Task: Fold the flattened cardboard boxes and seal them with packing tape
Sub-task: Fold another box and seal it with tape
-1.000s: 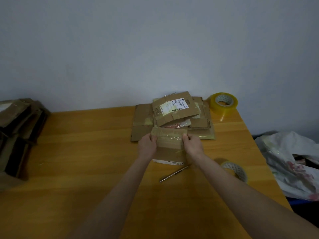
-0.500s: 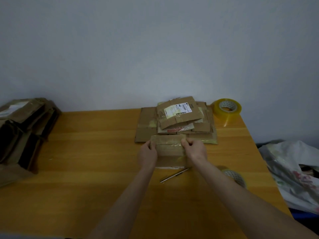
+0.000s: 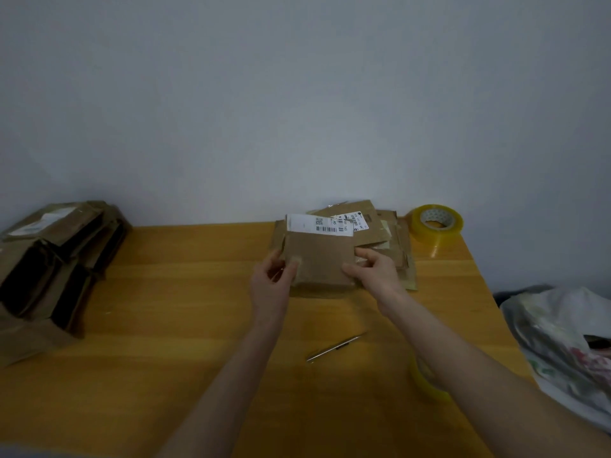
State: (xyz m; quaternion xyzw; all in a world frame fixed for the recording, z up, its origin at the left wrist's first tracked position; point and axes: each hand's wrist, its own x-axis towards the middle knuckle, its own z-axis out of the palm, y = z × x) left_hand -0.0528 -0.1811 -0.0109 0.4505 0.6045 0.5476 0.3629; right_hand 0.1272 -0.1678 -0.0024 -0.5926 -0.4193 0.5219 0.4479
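I hold a small brown cardboard box (image 3: 320,256) with a white shipping label along its top edge, raised above the table. My left hand (image 3: 273,279) grips its left side and my right hand (image 3: 373,272) grips its right side. Behind it lies a stack of flattened cardboard boxes (image 3: 390,239). A roll of yellowish packing tape (image 3: 435,223) stands at the table's far right corner. A second tape roll (image 3: 426,383) lies near my right forearm, partly hidden by it.
A metal pen-like cutter (image 3: 335,348) lies on the wooden table (image 3: 185,325) between my arms. Folded brown boxes (image 3: 56,259) are heaped at the left edge. A white plastic bag (image 3: 568,338) sits off the table's right side.
The box was lying on the table under both hands; it has been lifted and turned so its labelled side faces me. The camera view has shifted, with the pen left on the table.
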